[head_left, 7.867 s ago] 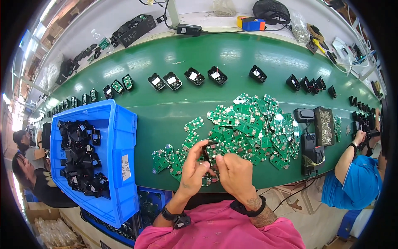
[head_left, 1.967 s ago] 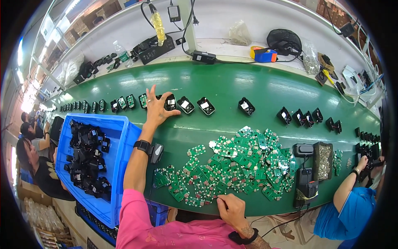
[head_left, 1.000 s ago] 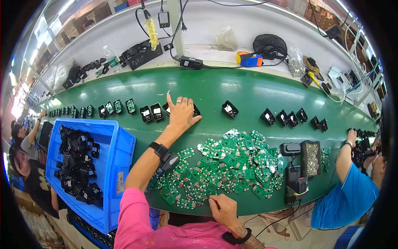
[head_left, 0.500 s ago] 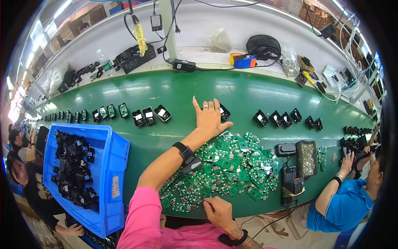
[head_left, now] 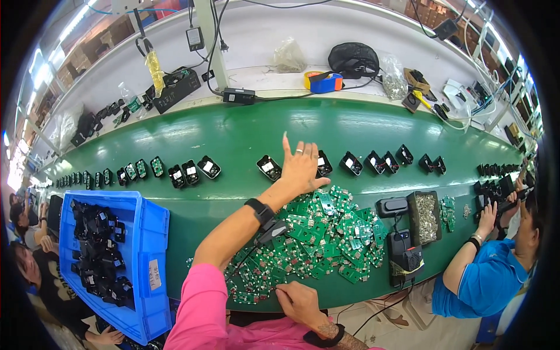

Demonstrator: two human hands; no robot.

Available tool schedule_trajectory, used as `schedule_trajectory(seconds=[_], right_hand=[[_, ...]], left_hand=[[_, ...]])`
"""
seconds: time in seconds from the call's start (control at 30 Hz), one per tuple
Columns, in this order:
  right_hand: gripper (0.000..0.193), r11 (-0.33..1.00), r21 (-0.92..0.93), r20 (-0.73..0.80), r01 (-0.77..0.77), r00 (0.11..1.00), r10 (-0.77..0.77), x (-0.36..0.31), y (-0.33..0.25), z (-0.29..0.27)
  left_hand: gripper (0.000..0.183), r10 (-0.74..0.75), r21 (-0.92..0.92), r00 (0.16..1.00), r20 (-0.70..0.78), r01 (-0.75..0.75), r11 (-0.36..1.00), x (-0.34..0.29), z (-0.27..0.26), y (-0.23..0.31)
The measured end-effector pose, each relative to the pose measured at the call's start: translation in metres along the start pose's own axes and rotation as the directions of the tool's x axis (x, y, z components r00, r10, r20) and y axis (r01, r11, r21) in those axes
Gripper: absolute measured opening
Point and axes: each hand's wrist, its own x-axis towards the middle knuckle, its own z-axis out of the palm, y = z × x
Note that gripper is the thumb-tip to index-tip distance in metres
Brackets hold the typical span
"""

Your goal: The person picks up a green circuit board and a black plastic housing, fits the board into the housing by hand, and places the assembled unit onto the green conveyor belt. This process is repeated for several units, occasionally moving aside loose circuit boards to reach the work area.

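Observation:
My left hand (head_left: 300, 170), fingers spread, reaches over the row of small black plastic housings on the bench. One housing with a white part inside (head_left: 269, 167) lies just left of it. Another black housing (head_left: 324, 165) sits against its right side, partly covered by the fingers. Below the hand spreads a big heap of green circuit boards (head_left: 332, 233). At the heap's near edge rests my right hand (head_left: 298, 300), thumb and forefinger pinched together by the smallest boards; whatever is between them cannot be made out. A black wrist device with a cable (head_left: 265, 219) is strapped to my left wrist.
On the left stands a blue bin (head_left: 154, 233) of black parts. Right of the heap are a black charger-like device (head_left: 403, 254) and a tray of small metal parts (head_left: 427, 219). More housings (head_left: 385, 163) line the green bench. A person in blue (head_left: 487, 280) works at right.
The view has shifted, so the bench things sit further left. My left hand has moved rightward along the row, and a housing now shows on its left. My right hand stays at the heap's edge.

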Motion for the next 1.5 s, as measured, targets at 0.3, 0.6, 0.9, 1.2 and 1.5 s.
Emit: schedule_trajectory(seconds=[0.3, 0.6, 0.9, 1.2, 1.5], right_hand=[[0.010, 1.000, 0.019, 0.013, 0.021, 1.000, -0.021, 0.000, 0.001, -0.001], [0.008, 1.000, 0.004, 0.004, -0.008, 1.000, 0.008, 0.001, -0.002, 0.000], [0.008, 0.999, 0.046, 0.006, -0.002, 1.000, 0.002, 0.003, -0.001, -0.004], [0.008, 1.000, 0.016, 0.034, 0.016, 0.999, -0.016, 0.003, 0.002, -0.001], [0.009, 1.000, 0.028, 0.032, -0.010, 0.999, 0.009, 0.002, -0.002, -0.003]], left_hand=[[0.080, -0.254, 0.008, 0.958, 0.137, 0.255, 0.967, -0.051, -0.021, -0.067], [0.080, -0.034, -0.171, 0.994, -0.102, 0.016, 0.985, -0.042, -0.008, -0.040], [0.094, -0.425, 0.384, 0.903, 0.072, 0.368, 0.847, -0.126, -0.040, -0.180], [0.078, -0.371, 0.126, 0.917, 0.148, 0.355, 0.926, -0.105, -0.038, -0.147], [0.095, -0.164, 0.016, 0.977, 0.140, 0.163, 0.986, -0.099, -0.040, -0.098]])
